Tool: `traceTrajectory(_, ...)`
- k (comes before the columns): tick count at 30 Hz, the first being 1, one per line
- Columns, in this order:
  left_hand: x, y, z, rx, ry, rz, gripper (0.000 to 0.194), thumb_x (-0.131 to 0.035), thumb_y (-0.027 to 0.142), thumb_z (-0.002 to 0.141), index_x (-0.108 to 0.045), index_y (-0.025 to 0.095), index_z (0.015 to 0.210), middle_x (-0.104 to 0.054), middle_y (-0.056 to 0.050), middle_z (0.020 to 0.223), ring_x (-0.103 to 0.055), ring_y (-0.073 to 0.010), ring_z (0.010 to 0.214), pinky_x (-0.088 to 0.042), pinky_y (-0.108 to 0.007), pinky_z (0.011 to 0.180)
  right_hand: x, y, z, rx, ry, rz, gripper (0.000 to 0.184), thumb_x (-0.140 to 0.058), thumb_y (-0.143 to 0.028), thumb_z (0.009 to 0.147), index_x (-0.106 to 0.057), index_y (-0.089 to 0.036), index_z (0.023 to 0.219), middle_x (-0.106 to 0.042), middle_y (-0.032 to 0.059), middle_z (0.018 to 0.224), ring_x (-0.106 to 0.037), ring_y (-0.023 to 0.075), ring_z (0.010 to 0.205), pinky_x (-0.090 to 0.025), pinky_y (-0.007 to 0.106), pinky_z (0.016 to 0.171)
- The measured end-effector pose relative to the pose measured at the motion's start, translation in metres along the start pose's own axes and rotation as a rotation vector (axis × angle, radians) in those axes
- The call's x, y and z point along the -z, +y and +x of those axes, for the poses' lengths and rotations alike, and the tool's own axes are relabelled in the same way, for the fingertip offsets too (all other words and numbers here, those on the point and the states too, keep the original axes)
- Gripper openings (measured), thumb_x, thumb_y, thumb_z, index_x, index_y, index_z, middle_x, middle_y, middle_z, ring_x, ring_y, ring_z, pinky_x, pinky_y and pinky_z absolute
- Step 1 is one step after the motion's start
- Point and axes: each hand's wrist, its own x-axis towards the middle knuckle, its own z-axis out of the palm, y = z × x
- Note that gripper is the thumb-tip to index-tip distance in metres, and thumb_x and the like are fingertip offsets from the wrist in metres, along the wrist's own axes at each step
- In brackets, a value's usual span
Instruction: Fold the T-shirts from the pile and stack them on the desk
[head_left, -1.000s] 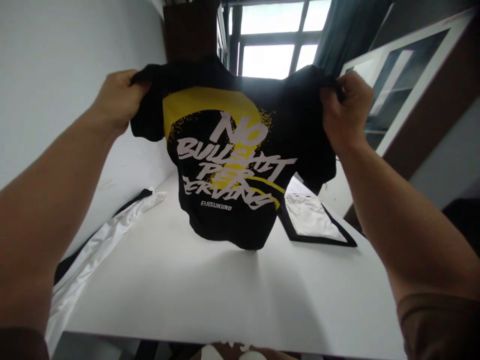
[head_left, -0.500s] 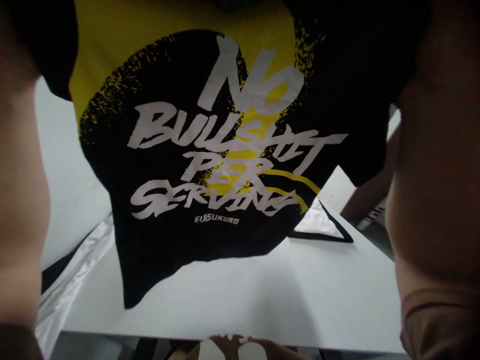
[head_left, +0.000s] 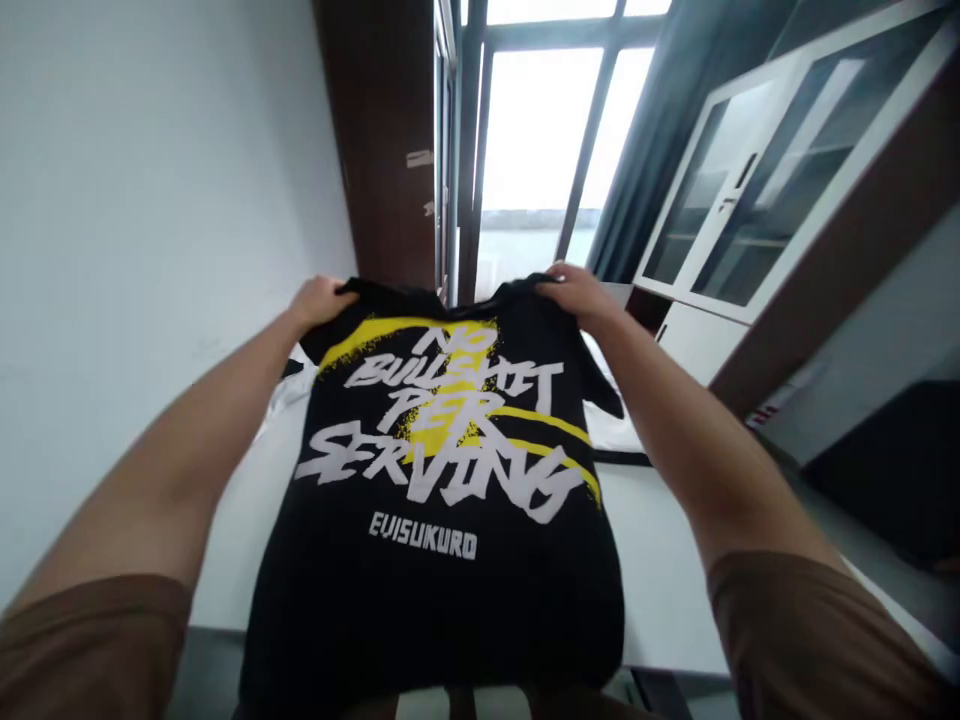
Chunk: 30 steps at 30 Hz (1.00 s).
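A black T-shirt [head_left: 442, 620] with yellow patches and white lettering hangs stretched between my hands, its printed side toward me. My left hand [head_left: 322, 300] is closed on one shoulder of it, and my right hand [head_left: 576, 295] grips the other shoulder. The collar sags slightly between them. The shirt's lower part reaches down past the near edge of the white table [head_left: 667, 560] and close to my body. Both arms are stretched forward above the table.
White fabric [head_left: 289, 395] lies along the table's left side, and a white item with a black edge [head_left: 619, 430] sits behind the shirt at right. A wall [head_left: 150, 200] borders the left. A white glass-door cabinet [head_left: 750, 190] stands at right, with a bright window [head_left: 540, 130] ahead.
The T-shirt has gone from high and close before me to lower and farther out, over the table. My view has tilted up, bringing the hands, window and cabinet into sight.
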Motion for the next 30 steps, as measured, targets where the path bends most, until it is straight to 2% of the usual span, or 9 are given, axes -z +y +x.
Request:
traceTrajectory(2, -0.062, -0.002, -0.008, 0.093, -0.095, 0.03, 0.038, -0.057, 0.043, 0.093, -0.076, 0.019, 0.113, -0.076, -0.008, 0.103, -0.068, -0.0272, 0.103, -0.052, -0.035, 0.091, -0.062, 0.037, -0.001, -0.141, -0.136, -0.03, 0.026, -0.067, -0.024, 0.092, -0.066, -0.012, 0.115, -0.073, 0.0032, 0.089, -0.062, 0.0123, 0.07, -0.049, 0.023, 0.064)
traceTrajectory(3, -0.091, -0.005, -0.013, 0.166, -0.117, 0.049, 0.037, -0.055, 0.041, 0.094, -0.075, 0.021, 0.116, -0.075, -0.01, 0.11, -0.067, -0.0295, 0.11, -0.052, -0.038, 0.093, -0.092, 0.055, -0.005, -0.144, -0.16, -0.068, 0.023, -0.067, -0.022, 0.09, -0.068, -0.014, 0.112, -0.073, 0.0031, 0.091, -0.064, 0.0138, 0.074, -0.049, 0.023, 0.067)
traceTrajectory(6, -0.17, -0.012, -0.028, 0.228, -0.16, 0.062, 0.036, -0.053, 0.033, 0.093, -0.075, 0.02, 0.118, -0.071, -0.018, 0.12, -0.062, -0.0368, 0.116, -0.052, -0.048, 0.093, -0.168, 0.1, -0.027, -0.167, -0.237, -0.222, 0.02, -0.062, -0.024, 0.091, -0.069, -0.02, 0.109, -0.073, 0.0061, 0.101, -0.066, 0.0192, 0.091, -0.05, 0.027, 0.08)
traceTrajectory(9, -0.232, -0.008, -0.044, 0.18, -0.176, 0.05, 0.038, -0.053, 0.033, 0.092, -0.071, 0.022, 0.124, -0.067, -0.018, 0.124, -0.058, -0.0365, 0.12, -0.05, -0.051, 0.096, -0.219, 0.134, -0.05, -0.189, -0.245, -0.357, 0.031, -0.056, -0.029, 0.096, -0.064, -0.021, 0.124, -0.07, 0.012, 0.115, -0.063, 0.0256, 0.107, -0.05, 0.034, 0.089)
traceTrajectory(13, -0.292, 0.006, -0.065, -0.044, -0.227, -0.013, 0.036, -0.056, 0.034, 0.093, -0.071, 0.023, 0.124, -0.064, -0.011, 0.131, -0.055, -0.0279, 0.124, -0.044, -0.04, 0.107, -0.257, 0.16, -0.07, 0.033, -0.155, -0.447, 0.033, -0.048, -0.03, 0.1, -0.065, -0.02, 0.126, -0.062, 0.0167, 0.128, -0.053, 0.0304, 0.122, -0.043, 0.041, 0.102)
traceTrajectory(16, -0.325, 0.017, -0.076, -0.187, -0.256, -0.08, 0.036, -0.055, 0.038, 0.096, -0.07, 0.023, 0.125, -0.061, -0.009, 0.138, -0.052, -0.0255, 0.129, -0.04, -0.036, 0.113, -0.275, 0.169, -0.082, 0.133, -0.286, -0.402, 0.033, -0.047, -0.036, 0.102, -0.068, -0.022, 0.124, -0.064, 0.0138, 0.124, -0.055, 0.0285, 0.119, -0.043, 0.039, 0.102)
traceTrajectory(20, -0.355, 0.026, -0.074, -0.261, -0.247, -0.148, 0.04, -0.056, 0.038, 0.095, -0.066, 0.02, 0.13, -0.057, -0.012, 0.143, -0.051, -0.0284, 0.132, -0.037, -0.041, 0.115, -0.293, 0.178, -0.089, 0.169, -0.392, -0.4, 0.045, -0.054, -0.047, 0.099, -0.062, -0.026, 0.138, -0.057, 0.0117, 0.143, -0.048, 0.0301, 0.133, -0.038, 0.042, 0.111)
traceTrajectory(24, -0.369, 0.028, -0.051, -0.224, -0.241, -0.151, 0.038, -0.055, 0.037, 0.096, -0.066, 0.019, 0.127, -0.058, -0.014, 0.14, -0.05, -0.0297, 0.133, -0.038, -0.044, 0.114, -0.3, 0.187, -0.076, 0.202, -0.426, -0.414, 0.05, -0.052, -0.049, 0.1, -0.058, -0.027, 0.144, -0.051, 0.0105, 0.151, -0.04, 0.0295, 0.143, -0.032, 0.044, 0.117)
traceTrajectory(30, -0.381, 0.024, -0.004, -0.198, -0.228, -0.163, 0.035, -0.053, 0.034, 0.096, -0.067, 0.022, 0.125, -0.062, -0.011, 0.136, -0.053, -0.0284, 0.128, -0.042, -0.042, 0.111, -0.303, 0.198, -0.034, 0.19, -0.391, -0.42, 0.042, -0.055, -0.046, 0.098, -0.066, -0.026, 0.133, -0.063, 0.01, 0.135, -0.052, 0.0288, 0.129, -0.037, 0.044, 0.112)
